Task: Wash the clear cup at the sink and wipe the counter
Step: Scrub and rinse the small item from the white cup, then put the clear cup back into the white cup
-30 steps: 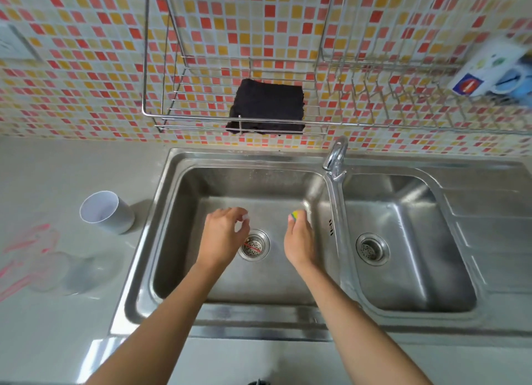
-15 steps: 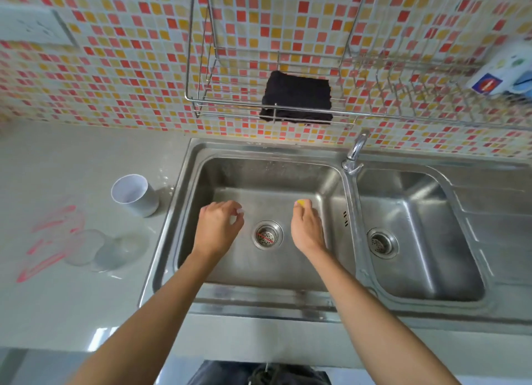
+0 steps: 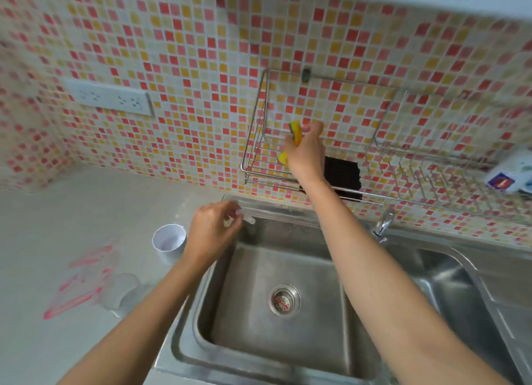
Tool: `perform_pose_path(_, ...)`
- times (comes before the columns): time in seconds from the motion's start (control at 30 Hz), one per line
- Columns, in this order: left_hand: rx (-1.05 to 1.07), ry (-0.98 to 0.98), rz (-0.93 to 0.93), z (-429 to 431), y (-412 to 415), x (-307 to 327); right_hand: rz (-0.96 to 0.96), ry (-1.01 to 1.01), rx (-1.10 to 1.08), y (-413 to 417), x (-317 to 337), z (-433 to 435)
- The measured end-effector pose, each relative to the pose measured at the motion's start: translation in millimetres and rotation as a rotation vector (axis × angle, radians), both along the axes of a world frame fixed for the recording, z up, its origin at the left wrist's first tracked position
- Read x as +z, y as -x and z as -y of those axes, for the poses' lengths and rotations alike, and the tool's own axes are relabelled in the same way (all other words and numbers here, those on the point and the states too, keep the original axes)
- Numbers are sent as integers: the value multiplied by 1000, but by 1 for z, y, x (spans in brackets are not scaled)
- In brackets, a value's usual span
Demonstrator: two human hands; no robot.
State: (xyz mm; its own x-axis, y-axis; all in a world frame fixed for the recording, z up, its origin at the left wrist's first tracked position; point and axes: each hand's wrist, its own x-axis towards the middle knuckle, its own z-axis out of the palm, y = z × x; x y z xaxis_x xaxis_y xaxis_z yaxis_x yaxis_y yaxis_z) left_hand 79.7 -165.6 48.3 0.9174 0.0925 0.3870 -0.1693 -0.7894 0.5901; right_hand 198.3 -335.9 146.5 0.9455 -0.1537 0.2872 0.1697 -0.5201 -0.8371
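Note:
The clear cup (image 3: 121,294) lies on its side on the grey counter (image 3: 86,212), left of the sink and beside red marks (image 3: 77,281). My right hand (image 3: 306,151) is raised to the wire rack (image 3: 253,154) on the tiled wall and is shut on a yellow sponge (image 3: 296,132). My left hand (image 3: 211,232) hovers over the back left corner of the left sink basin (image 3: 259,327), fingers loosely curled, holding nothing. Neither hand touches the clear cup.
A white cup (image 3: 169,240) stands upright on the counter by the sink's left rim. A black cloth (image 3: 342,177) sits in the rack, partly behind my right arm. The faucet (image 3: 384,223) stands between the two basins. A wall socket (image 3: 109,99) is upper left.
My right hand has lifted out of the basin with the yellow sponge up to the wire rack. My left hand rose toward the sink's back left corner. The view tilted upward.

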Motion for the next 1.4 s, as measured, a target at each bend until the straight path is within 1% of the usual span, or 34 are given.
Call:
perform_pose_path(0.1,13,7,-23,-13,2,-5,-142,229,32,-28,-15,-13)
perform_pose_path(0.17,14,-3,-35,-23,4,-9,-162,343,56,-39,-27,-18)
perform_pose_path(0.3,54,-2,-75,-41,5,-13,-211,502,65,-62,-41,-23)
perform_pose_path(0.4,62,-11,-81,-51,5,-16,-197,552,39,-73,-50,-26)
perform_pose_path(0.53,44,-22,-82,-60,3,-17,-182,530,5,-54,-38,-24)
perform_pose_path(0.6,46,-11,-69,-67,2,-15,-70,501,22,-31,-32,-23)
perform_pose_path(0.67,76,10,-49,-82,0,-12,150,442,30,0,-37,-31)
perform_pose_path(0.73,131,32,-59,-104,-3,-13,369,316,59,38,-56,-49)
perform_pose_path(0.77,157,35,-78,-118,-3,-16,439,270,87,57,-69,-61)
perform_pose_path(0.8,176,32,-104,-130,-3,-19,462,249,128,73,-86,-74)
perform_pose_path(0.83,185,23,-130,-142,-2,-24,443,247,181,86,-105,-86)
perform_pose_path(0.87,186,13,-157,-152,-1,-29,372,255,246,94,-124,-98)
perform_pose_path(0.9,181,2,-180,-160,1,-34,256,268,313,99,-142,-110)
perform_pose_path(1.0,146,-36,-250,-176,4,-52,-215,296,483,102,-183,-144)
perform_pose_path(1.03,131,-45,-278,-180,4,-59,-334,285,515,100,-193,-153)
perform_pose_path(1.07,119,-51,-301,-183,3,-66,-408,273,536,97,-202,-161)
perform_pose_path(1.17,95,-71,-346,-188,0,-81,-483,230,530,89,-227,-180)
perform_pose_path(1.4,41,-81,-330,-196,-13,-96,-461,126,529,82,-251,-197)
